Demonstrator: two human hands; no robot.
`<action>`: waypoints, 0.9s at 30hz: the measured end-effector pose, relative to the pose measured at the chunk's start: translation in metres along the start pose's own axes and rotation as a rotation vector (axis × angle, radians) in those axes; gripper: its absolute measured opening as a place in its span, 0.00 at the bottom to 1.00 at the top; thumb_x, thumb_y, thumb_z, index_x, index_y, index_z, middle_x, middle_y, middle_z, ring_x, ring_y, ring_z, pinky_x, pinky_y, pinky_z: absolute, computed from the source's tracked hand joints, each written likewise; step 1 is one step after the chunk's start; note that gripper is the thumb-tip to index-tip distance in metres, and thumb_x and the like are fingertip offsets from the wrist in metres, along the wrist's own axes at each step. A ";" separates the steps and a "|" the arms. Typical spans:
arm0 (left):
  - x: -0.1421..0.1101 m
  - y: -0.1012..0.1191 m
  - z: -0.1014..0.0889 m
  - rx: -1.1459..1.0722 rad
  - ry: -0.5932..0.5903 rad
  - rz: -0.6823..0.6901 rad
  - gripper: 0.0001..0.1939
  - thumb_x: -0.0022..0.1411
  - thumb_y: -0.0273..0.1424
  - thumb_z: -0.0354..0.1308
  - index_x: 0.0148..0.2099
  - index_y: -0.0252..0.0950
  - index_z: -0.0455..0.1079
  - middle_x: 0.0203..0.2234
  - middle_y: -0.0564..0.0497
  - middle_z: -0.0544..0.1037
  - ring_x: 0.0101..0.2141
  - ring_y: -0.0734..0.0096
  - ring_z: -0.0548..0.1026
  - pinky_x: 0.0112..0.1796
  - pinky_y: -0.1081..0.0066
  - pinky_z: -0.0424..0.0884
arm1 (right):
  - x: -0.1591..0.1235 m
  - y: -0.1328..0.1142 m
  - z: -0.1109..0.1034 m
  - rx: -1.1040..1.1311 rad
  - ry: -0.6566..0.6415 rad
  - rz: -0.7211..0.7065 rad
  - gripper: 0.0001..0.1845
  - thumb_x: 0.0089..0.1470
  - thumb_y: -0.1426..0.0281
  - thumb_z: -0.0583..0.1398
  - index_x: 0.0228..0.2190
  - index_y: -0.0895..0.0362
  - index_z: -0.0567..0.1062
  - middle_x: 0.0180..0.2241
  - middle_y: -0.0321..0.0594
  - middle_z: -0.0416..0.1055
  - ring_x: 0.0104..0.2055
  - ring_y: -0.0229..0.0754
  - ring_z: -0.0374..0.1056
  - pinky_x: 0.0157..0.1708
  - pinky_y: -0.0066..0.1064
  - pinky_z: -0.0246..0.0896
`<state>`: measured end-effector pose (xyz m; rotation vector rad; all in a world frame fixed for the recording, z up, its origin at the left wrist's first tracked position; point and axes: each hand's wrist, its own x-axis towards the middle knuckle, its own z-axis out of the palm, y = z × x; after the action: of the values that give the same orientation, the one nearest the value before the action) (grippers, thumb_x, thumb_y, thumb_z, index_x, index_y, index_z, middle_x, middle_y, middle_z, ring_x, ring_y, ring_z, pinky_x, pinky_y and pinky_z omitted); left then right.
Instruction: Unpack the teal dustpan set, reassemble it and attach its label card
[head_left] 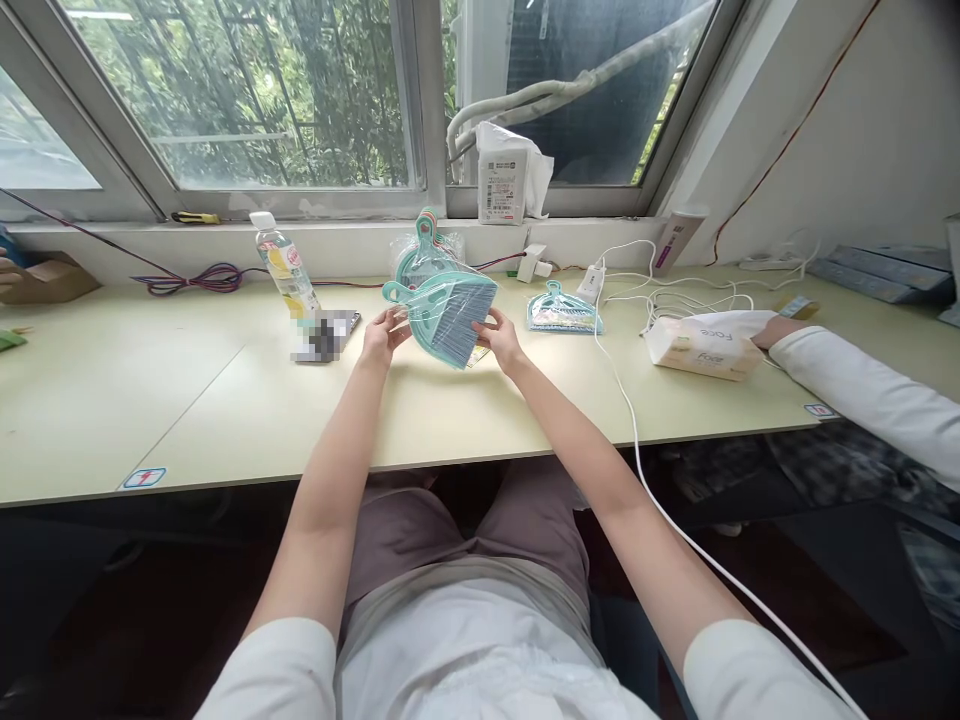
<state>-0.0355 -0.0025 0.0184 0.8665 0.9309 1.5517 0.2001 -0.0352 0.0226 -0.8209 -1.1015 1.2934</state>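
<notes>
Left hand [382, 338] and right hand [501, 342] grip teal plastic dustpan-and-brush set in clear wrap [444, 310] from either side, fingers curled on edges, set raised just over pale green bench [225, 400]. More wrapped sets stacked behind [424, 252]; another lies right [562, 312]. Clear plastic bottle [285, 265] stands left. Co-worker's white sleeve [862, 390] beside tissue pack [705, 345].

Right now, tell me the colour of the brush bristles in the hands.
Grey-blue bristles in a teal frame, seen in the head view.

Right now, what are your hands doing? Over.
Left hand and right hand both grip wrapped teal brush set. Water bottle stands left. Nothing blocking.
</notes>
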 end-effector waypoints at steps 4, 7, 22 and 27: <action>0.001 0.005 0.000 0.051 0.033 0.028 0.06 0.63 0.31 0.58 0.40 0.34 0.74 0.38 0.45 0.80 0.34 0.67 0.79 0.47 0.62 0.74 | 0.000 0.001 0.000 0.034 0.027 0.041 0.17 0.49 0.74 0.67 0.40 0.56 0.70 0.29 0.34 0.76 0.31 0.38 0.74 0.42 0.38 0.74; 0.000 0.007 0.001 0.158 0.096 0.066 0.08 0.61 0.32 0.59 0.43 0.37 0.72 0.41 0.44 0.79 0.39 0.63 0.79 0.49 0.57 0.71 | 0.002 0.000 -0.003 0.020 0.048 0.031 0.17 0.49 0.74 0.67 0.41 0.56 0.70 0.28 0.33 0.76 0.31 0.38 0.74 0.41 0.37 0.74; -0.007 0.015 0.001 0.727 0.468 0.433 0.08 0.62 0.35 0.57 0.33 0.38 0.72 0.37 0.46 0.79 0.50 0.58 0.71 0.60 0.59 0.54 | 0.004 -0.008 -0.010 -0.083 -0.017 0.049 0.17 0.48 0.74 0.68 0.41 0.57 0.72 0.29 0.37 0.78 0.31 0.40 0.74 0.39 0.37 0.74; -0.005 0.031 -0.026 0.634 0.918 0.322 0.14 0.69 0.28 0.42 0.48 0.33 0.67 0.48 0.39 0.74 0.51 0.61 0.72 0.56 0.61 0.62 | 0.010 -0.007 -0.016 0.002 0.161 0.055 0.12 0.52 0.76 0.64 0.39 0.56 0.69 0.28 0.35 0.76 0.29 0.37 0.73 0.40 0.36 0.73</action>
<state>-0.0710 -0.0145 0.0352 0.7289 2.1045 2.0074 0.2172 -0.0249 0.0254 -0.9434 -0.9553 1.2503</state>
